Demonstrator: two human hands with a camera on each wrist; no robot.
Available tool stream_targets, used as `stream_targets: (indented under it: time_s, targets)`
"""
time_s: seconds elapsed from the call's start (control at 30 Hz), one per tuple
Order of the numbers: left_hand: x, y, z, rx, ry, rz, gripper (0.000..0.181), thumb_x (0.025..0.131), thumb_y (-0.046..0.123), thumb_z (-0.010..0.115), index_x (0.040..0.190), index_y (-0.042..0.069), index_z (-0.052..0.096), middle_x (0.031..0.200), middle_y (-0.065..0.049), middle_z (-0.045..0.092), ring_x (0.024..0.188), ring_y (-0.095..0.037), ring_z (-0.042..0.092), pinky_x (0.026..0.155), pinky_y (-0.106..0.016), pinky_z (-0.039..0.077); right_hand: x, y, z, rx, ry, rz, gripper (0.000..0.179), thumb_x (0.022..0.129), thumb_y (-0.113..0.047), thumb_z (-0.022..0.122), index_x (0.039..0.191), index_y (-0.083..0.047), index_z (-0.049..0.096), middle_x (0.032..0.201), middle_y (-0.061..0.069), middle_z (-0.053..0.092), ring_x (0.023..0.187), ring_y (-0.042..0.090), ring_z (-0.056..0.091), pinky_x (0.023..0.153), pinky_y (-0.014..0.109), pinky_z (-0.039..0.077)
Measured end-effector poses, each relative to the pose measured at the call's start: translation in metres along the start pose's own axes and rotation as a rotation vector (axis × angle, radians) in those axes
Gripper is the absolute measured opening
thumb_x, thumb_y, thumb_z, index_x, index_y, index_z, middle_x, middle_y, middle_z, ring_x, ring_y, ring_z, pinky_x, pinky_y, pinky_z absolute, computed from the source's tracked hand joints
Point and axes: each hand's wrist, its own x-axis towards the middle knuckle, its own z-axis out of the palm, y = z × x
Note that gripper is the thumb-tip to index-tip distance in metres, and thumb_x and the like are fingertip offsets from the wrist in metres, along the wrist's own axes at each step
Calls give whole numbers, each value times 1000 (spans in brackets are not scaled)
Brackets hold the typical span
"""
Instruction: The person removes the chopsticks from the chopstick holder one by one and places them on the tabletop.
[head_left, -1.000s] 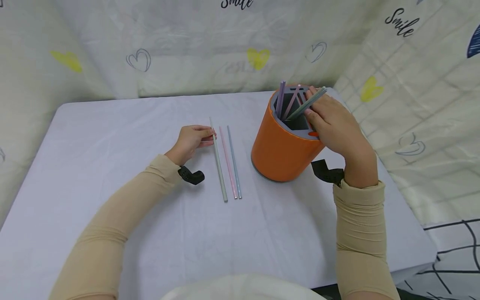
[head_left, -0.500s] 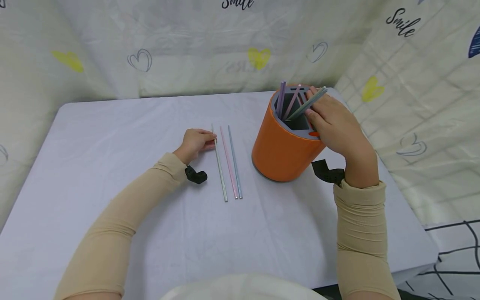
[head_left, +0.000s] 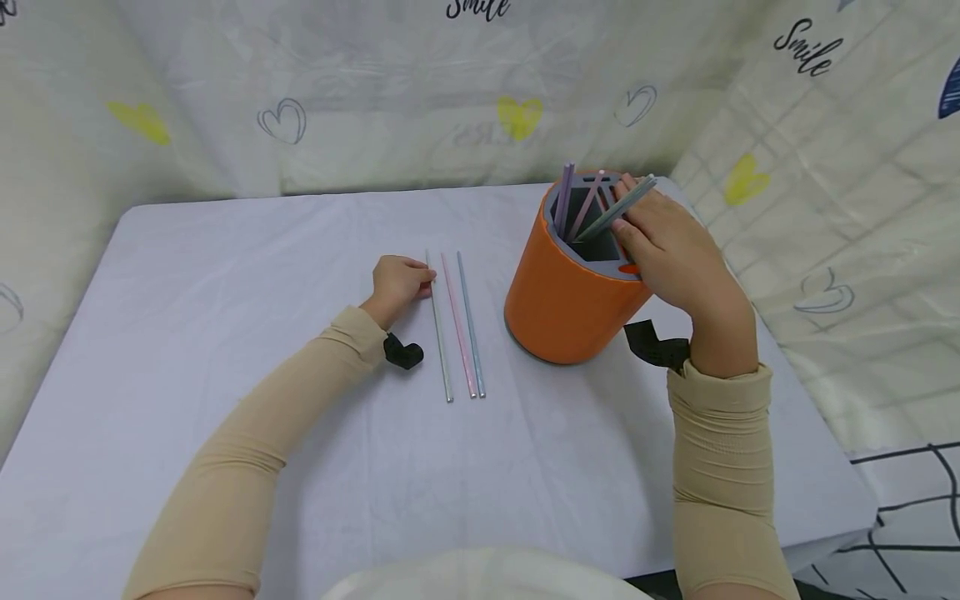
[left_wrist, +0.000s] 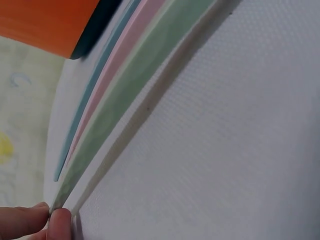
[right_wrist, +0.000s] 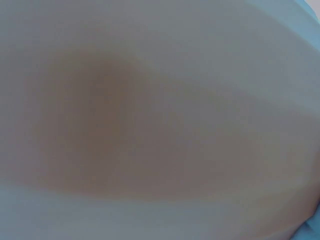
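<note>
In the head view, my left hand [head_left: 401, 283] pinches the far part of a slim green pencil [head_left: 441, 350] between thumb and fingertip. The left wrist view shows that pencil's faceted side [left_wrist: 110, 115], its shadow beside it on the cloth. To its right lie a pink pencil [head_left: 459, 325] and a blue pencil [head_left: 471, 325], nearly parallel to it. My right hand [head_left: 671, 242] grips the right rim of an orange pen holder [head_left: 566, 292], some fingers hidden inside the opening. The right wrist view is a close blur.
Purple pencils [head_left: 564, 200], pink pencils [head_left: 585, 207] and green pencils [head_left: 618, 208] lean inside the holder. A white cloth [head_left: 300, 225] covers the table, and a printed curtain [head_left: 375, 100] hangs behind its back edge.
My left hand has shifted right and slightly toward me with the green pencil. That pencil's far end has moved nearer the pink one. My right hand and the holder have stayed put.
</note>
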Motion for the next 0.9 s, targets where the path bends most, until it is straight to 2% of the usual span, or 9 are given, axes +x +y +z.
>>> stream_targets:
  time_s: [0.1,0.27,0.4,0.5,0.57,0.63,0.7,0.77,0.9]
  targets:
    - [0,0,1,57,4,13,22,83,8,68,103,-1,67,83,-6,64,52,-4,58,58,-18,57,0,0,0,-1,0,1,48,101,-23,30,146,-11,25,153,8,22,143,26,16,119,41,10]
    - [0,0,-2,157,24,41,20,84,9,67,101,-1,66,74,-4,64,51,-3,57,54,-14,52,-1,0,1,4,11,-5,47,101,-23,31,146,-10,27,152,9,24,143,27,18,119,41,12]
    - [-1,5,-6,149,52,54,20,84,10,66,101,0,66,76,-8,67,55,-8,62,57,-16,53,-1,0,0,7,21,-2,47,100,-23,32,145,-11,28,152,8,25,142,26,18,119,41,13]
    - [-6,12,-8,58,56,118,24,86,10,64,106,-1,65,89,-10,67,71,-17,68,66,-20,57,-2,0,0,5,26,-2,47,100,-23,32,145,-11,30,152,8,27,142,27,20,119,41,14]
    - [-12,22,-6,-61,39,199,25,86,9,64,109,-2,64,96,-12,65,84,-23,68,71,-23,58,-1,-1,0,1,24,-3,47,100,-23,32,145,-10,30,152,9,27,142,27,20,119,41,14]
    - [-21,34,-4,-175,1,299,25,87,8,63,110,-3,64,100,-14,64,91,-25,66,74,-25,58,-1,-1,0,-2,18,-1,47,100,-23,32,145,-10,29,152,9,26,142,27,19,119,42,14]
    - [-30,49,-1,-278,-51,390,24,86,6,64,109,-3,64,100,-15,64,90,-23,66,76,-27,58,-1,-1,0,-3,10,3,47,100,-23,31,146,-11,28,152,9,25,142,27,18,119,42,13]
    - [-41,63,1,-336,-103,466,23,86,6,65,107,-2,65,98,-13,65,86,-18,66,78,-28,58,0,-2,-1,-2,3,9,47,100,-23,30,146,-11,26,153,9,23,143,27,17,119,42,12]
    - [-64,87,5,-412,-182,540,25,84,5,67,107,-4,65,96,-10,66,84,-14,66,82,-29,57,0,-2,-1,3,6,18,47,100,-23,31,146,-11,27,153,8,24,143,27,17,119,42,13]
